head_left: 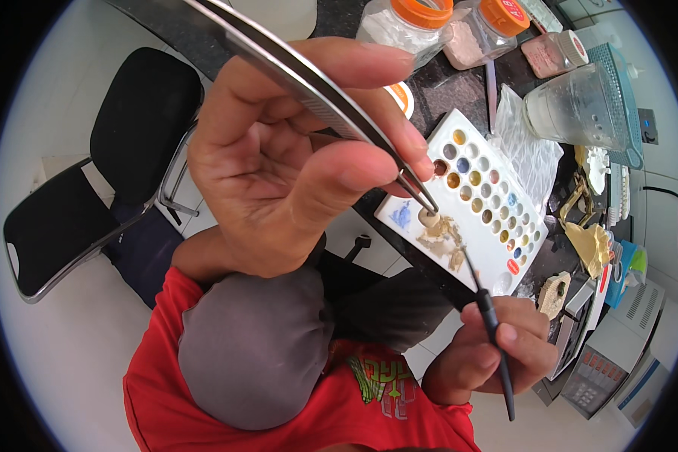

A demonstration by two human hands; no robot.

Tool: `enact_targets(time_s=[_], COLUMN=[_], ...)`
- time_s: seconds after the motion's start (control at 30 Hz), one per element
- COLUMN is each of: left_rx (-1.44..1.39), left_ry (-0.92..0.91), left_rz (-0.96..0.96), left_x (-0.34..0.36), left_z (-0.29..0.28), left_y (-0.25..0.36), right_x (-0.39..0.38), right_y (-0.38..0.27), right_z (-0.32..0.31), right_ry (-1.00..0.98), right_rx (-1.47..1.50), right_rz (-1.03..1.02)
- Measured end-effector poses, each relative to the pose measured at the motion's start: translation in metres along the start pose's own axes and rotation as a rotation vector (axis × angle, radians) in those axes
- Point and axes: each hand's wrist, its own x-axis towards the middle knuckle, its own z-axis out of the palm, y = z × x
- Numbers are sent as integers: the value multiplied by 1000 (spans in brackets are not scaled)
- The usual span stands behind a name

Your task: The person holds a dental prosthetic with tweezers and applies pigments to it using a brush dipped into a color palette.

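Observation:
My left hand [271,166] is closed on silver tweezers [339,113], whose tips are at a small cream piece [429,219] over a white paint palette [403,235]. The palette has rows of round wells with coloured pastes, plus beige and blue smears. My right hand [497,346] grips a slim black brush [493,331] upright, its fine tip reaching the beige smear just right of the cream piece.
Powder jars with orange lids [482,38], a clear container [572,105], crumpled plastic [526,154] and a cream mould [554,295] lie on the dark counter. A grey machine [618,346] stands at right, a black chair [68,226] at left.

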Motion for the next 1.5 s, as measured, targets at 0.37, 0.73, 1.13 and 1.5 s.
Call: enact_targets(time_s=[0.37, 0.73, 1.13, 1.5], left_rx=[8, 132, 151, 137], left_ry=[-141, -161, -224, -225], left_rz=[186, 186, 384, 366], left_x=[1, -4, -5, -6], left_z=[-5, -4, -6, -7], left_y=[-14, -9, -20, -20], right_x=[4, 8, 11, 12], right_y=[-6, -5, -4, -2], right_z=[5, -1, 7, 10], right_ry=[51, -42, -23, -55], right_rx=[-253, -211, -209, -246], right_rz=[65, 60, 41, 11])
